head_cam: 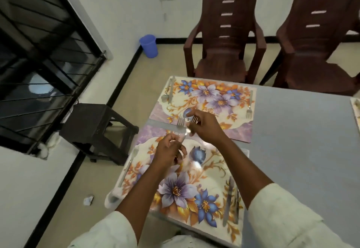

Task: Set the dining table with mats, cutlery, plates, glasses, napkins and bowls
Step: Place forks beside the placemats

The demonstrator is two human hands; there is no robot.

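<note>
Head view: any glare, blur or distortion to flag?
Head view: glare patch on the near mat; forks in the left hand and right hand slightly blurred; wide-angle bending of the window frame and chairs.

Two floral mats lie on the grey table, a near mat (187,187) and a far mat (206,107); the edge of a third mat (356,109) shows at the right border; two forks lie flat, one on the near mat's left (129,164) and one on the far mat's right (249,104); two more forks are held up, one (181,124) beside the other (194,120); two brown chairs stand beyond, a left chair (226,33) and a right chair (319,33); one dark stool (95,128) and one blue cup (149,46) are on the floor.
</note>
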